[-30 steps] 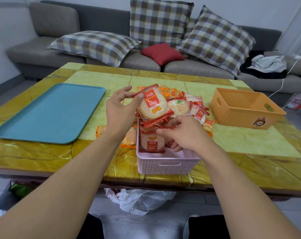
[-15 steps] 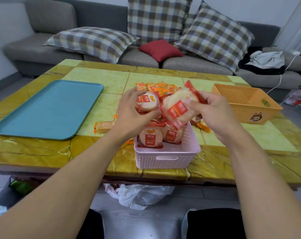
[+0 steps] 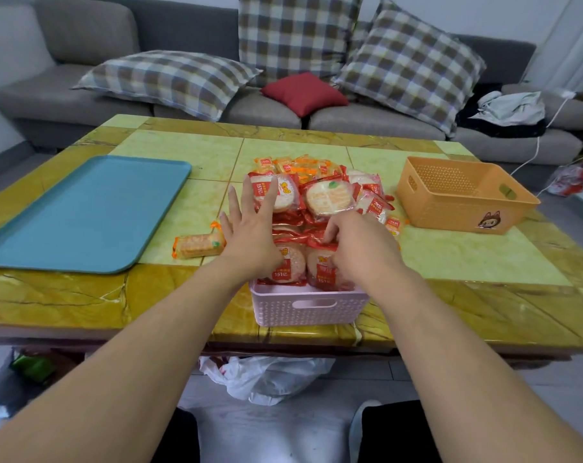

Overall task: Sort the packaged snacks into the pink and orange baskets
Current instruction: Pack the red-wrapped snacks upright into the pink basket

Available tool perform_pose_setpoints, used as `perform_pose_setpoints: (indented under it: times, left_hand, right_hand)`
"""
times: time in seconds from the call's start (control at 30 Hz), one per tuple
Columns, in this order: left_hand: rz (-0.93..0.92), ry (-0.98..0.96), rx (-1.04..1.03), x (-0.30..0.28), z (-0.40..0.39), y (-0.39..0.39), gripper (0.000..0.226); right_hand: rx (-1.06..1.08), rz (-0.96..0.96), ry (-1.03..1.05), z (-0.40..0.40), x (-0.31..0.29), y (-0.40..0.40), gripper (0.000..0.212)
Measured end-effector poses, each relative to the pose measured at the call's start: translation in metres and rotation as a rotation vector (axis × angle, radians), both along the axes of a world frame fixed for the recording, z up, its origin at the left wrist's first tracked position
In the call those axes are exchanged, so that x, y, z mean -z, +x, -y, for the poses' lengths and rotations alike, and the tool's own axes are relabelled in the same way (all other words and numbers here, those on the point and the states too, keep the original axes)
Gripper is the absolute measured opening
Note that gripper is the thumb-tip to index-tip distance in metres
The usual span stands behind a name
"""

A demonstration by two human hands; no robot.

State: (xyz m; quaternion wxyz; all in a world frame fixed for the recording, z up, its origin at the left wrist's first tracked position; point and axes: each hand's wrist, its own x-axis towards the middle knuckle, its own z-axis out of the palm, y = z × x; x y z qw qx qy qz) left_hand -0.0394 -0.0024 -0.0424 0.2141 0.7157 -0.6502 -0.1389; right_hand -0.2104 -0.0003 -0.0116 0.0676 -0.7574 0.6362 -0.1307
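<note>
The blue tray (image 3: 83,212) lay at the table's (image 3: 483,259) left edge. One orange packet (image 3: 198,245) lay loose beside it, likely awaiting the orange basket. The left hand (image 3: 250,228) was spread flat, fingers straight, over the red packets (image 3: 288,262) in the pink basket (image 3: 308,305) at the near edge, apparently steadying them. The right hand (image 3: 356,245) curled onto one red packet there, seemingly seating it. Unsorted packets (image 3: 326,195) lay heaped mid-table: round pale cakes in clear red-trimmed wrap. The orange basket (image 3: 463,195) stood at the right edge

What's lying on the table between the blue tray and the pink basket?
In the head view, one orange snack packet lies on the table between the blue tray and the pink basket.
</note>
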Motion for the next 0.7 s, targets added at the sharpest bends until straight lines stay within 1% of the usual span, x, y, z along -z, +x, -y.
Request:
perform_pose_setpoints:
  times: [0.1, 0.2, 0.27, 0.33, 0.43, 0.47, 0.53, 0.6, 0.7]
  left_hand:
    - [-0.019, 0.006, 0.000, -0.001, -0.001, 0.000, 0.128]
    - [-0.001, 0.006, -0.001, -0.002, -0.002, -0.001, 0.127]
    - [0.004, 0.012, 0.000, -0.002, -0.001, -0.001, 0.127]
    - [0.008, 0.018, -0.002, -0.002, -0.001, -0.001, 0.127]
    - [0.030, 0.017, -0.009, -0.001, 0.000, -0.002, 0.127]
    - [0.036, 0.013, -0.011, 0.000, 0.000, -0.002, 0.127]
    - [0.034, 0.011, -0.010, 0.000, 0.000, -0.001, 0.128]
    - [0.026, 0.014, -0.012, 0.000, 0.000, 0.000, 0.128]
    - [0.030, 0.011, -0.020, 0.001, 0.000, 0.000, 0.128]
  right_hand:
    - [-0.053, 0.007, -0.020, -0.001, 0.003, 0.003, 0.037]
    - [-0.116, 0.049, 0.040, -0.001, 0.002, -0.003, 0.042]
    - [-0.147, 0.034, 0.047, -0.002, 0.002, -0.007, 0.045]
    - [-0.155, 0.001, 0.006, -0.002, 0.002, -0.008, 0.043]
    - [-0.142, -0.135, -0.096, -0.004, 0.000, -0.004, 0.041]
    - [-0.125, -0.180, -0.131, -0.003, 0.000, -0.001, 0.039]
    - [-0.027, -0.226, -0.162, -0.003, 0.001, 0.001, 0.036]
    - [0.082, -0.252, -0.152, -0.001, 0.003, 0.001, 0.032]
    - [0.142, -0.255, -0.142, 0.003, 0.005, -0.001, 0.027]
